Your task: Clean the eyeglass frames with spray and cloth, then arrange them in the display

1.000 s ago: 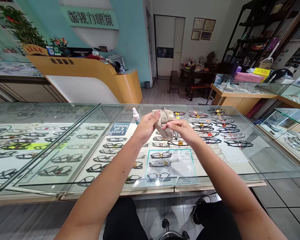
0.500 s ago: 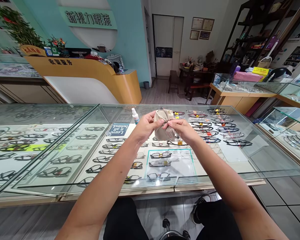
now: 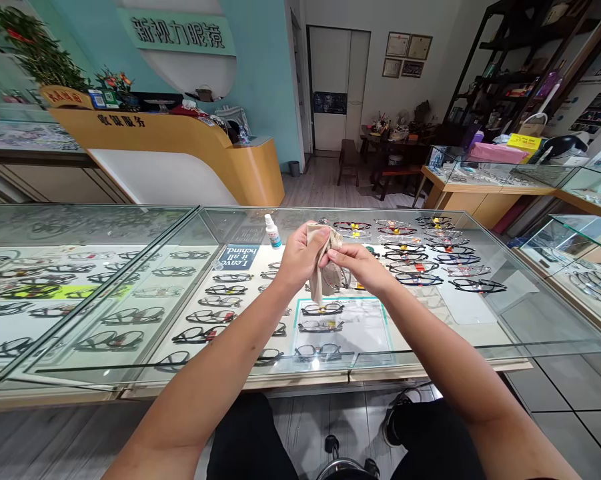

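Note:
Above the glass counter, my left hand (image 3: pixel 300 255) is closed on a beige cloth (image 3: pixel 317 283), which hangs down in folds below the fingers. My right hand (image 3: pixel 359 263) pinches a pair of glasses (image 3: pixel 337 275) right beside it. One clear, rounded lens shows under the right fingers; the rest of the glasses is hidden by the cloth and hands. The two hands almost touch, thumbs facing each other. A small white spray bottle (image 3: pixel 273 233) with a blue and red label stands on the counter, left of my left hand.
Rows of spectacle frames (image 3: pixel 225 290) lie inside the glass display case (image 3: pixel 430 340). A blue printed card (image 3: pixel 236 258) is at their left. Beyond stands a yellow and white service desk (image 3: pixel 180 153). A stool base (image 3: pixel 343 467) shows between my legs.
My left hand has turned and gathered the cloth, which was spread around a lens and now hangs folded. The right hand keeps hold of the glasses, slightly lower.

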{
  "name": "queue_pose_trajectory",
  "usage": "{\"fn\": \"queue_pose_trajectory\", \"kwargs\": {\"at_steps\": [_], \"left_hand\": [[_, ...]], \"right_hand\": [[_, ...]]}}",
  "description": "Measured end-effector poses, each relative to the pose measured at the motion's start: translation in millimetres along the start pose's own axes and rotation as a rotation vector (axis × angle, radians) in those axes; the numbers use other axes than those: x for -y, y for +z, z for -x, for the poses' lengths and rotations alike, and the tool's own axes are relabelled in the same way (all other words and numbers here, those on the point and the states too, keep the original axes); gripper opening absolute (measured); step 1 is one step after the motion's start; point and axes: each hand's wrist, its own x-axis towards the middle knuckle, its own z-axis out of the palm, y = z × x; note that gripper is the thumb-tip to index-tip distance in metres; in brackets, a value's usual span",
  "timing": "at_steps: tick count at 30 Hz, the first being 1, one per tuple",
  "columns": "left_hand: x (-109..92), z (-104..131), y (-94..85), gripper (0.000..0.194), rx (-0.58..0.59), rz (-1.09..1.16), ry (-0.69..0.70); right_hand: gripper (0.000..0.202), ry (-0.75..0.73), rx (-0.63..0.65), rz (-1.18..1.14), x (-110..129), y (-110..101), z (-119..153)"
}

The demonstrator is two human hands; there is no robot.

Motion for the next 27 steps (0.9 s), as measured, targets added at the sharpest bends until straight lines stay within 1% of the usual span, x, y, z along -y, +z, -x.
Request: {"fn": "queue_pose_trajectory", "kwargs": {"at_steps": [2, 3, 6, 10, 12, 14, 17, 21, 24, 27], "left_hand": [[3.3, -1.8, -2.8, 0.066, -0.023, -0.012, 0.015], [4.7, -3.5, -5.5, 0.067, -0.012, -0.011, 0.009], [5.2, -9.9, -16.5, 0.069, 0.095, 0.018, -0.061], [-3.8, -14.6, -27.1, 0.061, 0.239, 0.117, -0.143], [-9.1, -14.0, -28.1, 0.056, 0.280, 0.158, -0.171], [-12.4, -12.4, -27.1, 0.054, 0.296, 0.171, -0.183], [-11.7, -10.0, -23.9, 0.052, 0.285, 0.138, -0.156], [-4.6, -8.9, -21.7, 0.048, 0.243, 0.071, -0.108], [-0.3, -9.5, -21.7, 0.049, 0.206, 0.046, -0.100], [-0.1, -9.5, -20.5, 0.051, 0.158, 0.023, -0.076]], "right_hand": [[0.059, -0.012, -0.007, 0.035, 2.0, 1.3, 0.4], [0.059, -0.017, -0.015, 0.048, 3.2, 1.4, 0.6], [0.060, -0.026, -0.052, 0.064, 6.0, -0.9, 1.2], [0.054, -0.011, -0.096, 0.001, 5.8, -6.9, 1.0], [0.051, 0.005, -0.107, -0.039, 5.2, -9.1, 0.6], [0.052, 0.010, -0.120, -0.059, 5.2, -9.8, 0.2], [0.054, 0.006, -0.133, -0.070, 6.5, -9.0, -0.3], [0.057, 0.013, -0.126, -0.069, 7.6, -7.3, -0.3], [0.057, 0.010, -0.114, -0.062, 5.9, -6.6, -0.3], [0.058, 0.010, -0.100, -0.061, 3.1, -5.5, -0.4]]}}
